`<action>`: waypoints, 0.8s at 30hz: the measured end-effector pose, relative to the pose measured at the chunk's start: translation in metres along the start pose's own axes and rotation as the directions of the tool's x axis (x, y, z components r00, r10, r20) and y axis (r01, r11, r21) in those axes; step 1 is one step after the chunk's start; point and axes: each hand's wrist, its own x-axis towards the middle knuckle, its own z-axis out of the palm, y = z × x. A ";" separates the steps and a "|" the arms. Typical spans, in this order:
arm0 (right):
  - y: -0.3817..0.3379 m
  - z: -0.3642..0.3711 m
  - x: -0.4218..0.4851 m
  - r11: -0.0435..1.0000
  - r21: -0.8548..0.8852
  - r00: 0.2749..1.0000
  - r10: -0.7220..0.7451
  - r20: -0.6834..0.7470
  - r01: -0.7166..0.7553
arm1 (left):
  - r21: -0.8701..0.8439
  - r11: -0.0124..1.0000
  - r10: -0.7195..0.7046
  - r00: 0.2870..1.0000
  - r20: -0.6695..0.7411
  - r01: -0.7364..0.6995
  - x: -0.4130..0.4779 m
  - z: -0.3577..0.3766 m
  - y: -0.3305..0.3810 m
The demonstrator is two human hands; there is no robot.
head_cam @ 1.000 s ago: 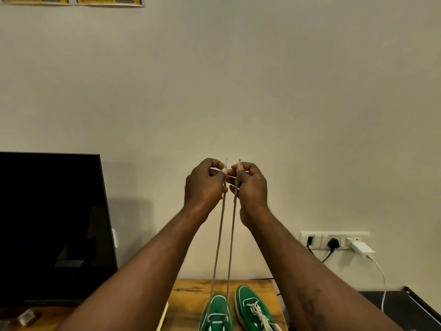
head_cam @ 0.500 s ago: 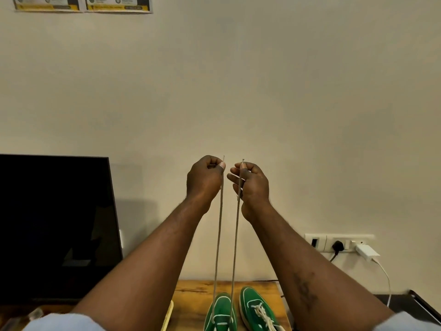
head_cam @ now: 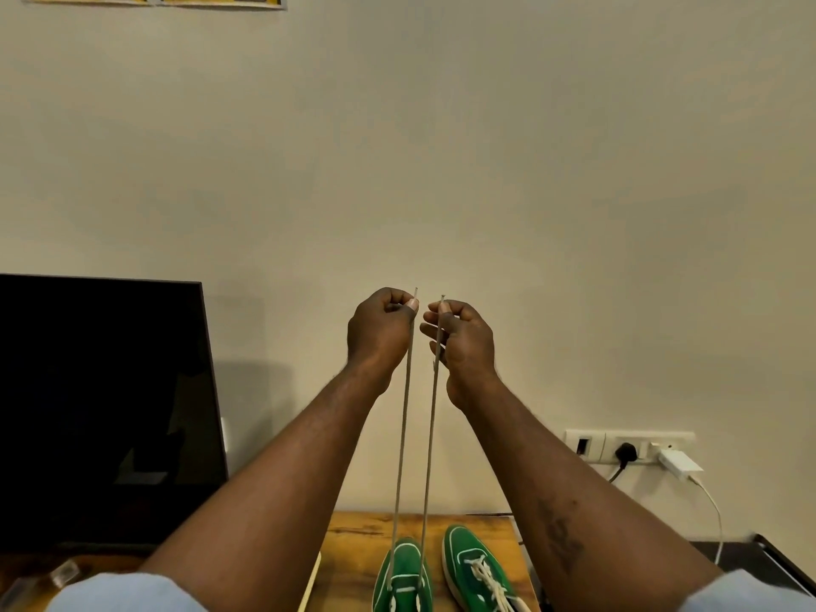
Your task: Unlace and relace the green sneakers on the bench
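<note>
We hold both hands up in front of the wall [head_cam: 552, 170], close together but not touching. The fingers [head_cam: 391, 299] of our left hand [head_cam: 379, 331] are curled, and the thumb and forefinger pinch one end of the lace [head_cam: 403, 417] near its tip. Our right hand [head_cam: 466, 342] pinches the other end in the same way, with the other fingers loosely bent. The two strands run down, tight and almost parallel, to the left green sneaker [head_cam: 404, 576] on the wooden tabletop [head_cam: 353, 545]. The right sneaker [head_cam: 474, 563] stands just beside it, laced in white. A black screen [head_cam: 101, 413] stands at the left, and a wall socket [head_cam: 627, 446] is at the right.
</note>
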 end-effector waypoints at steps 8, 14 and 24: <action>0.003 0.000 0.008 1.000 -0.008 1.000 0.001 -0.001 -0.001 | 0.005 1.000 -0.005 1.000 0.003 0.005 0.004 0.000 -0.005; 0.009 -0.002 0.010 1.000 -0.025 1.000 -0.010 0.007 0.011 | 0.004 1.000 -0.009 1.000 0.004 0.009 0.006 -0.001 -0.012; 0.019 -0.004 0.019 0.999 -0.053 1.000 0.003 -0.012 -0.004 | 0.019 1.000 -0.018 1.000 0.001 0.018 0.012 0.001 -0.021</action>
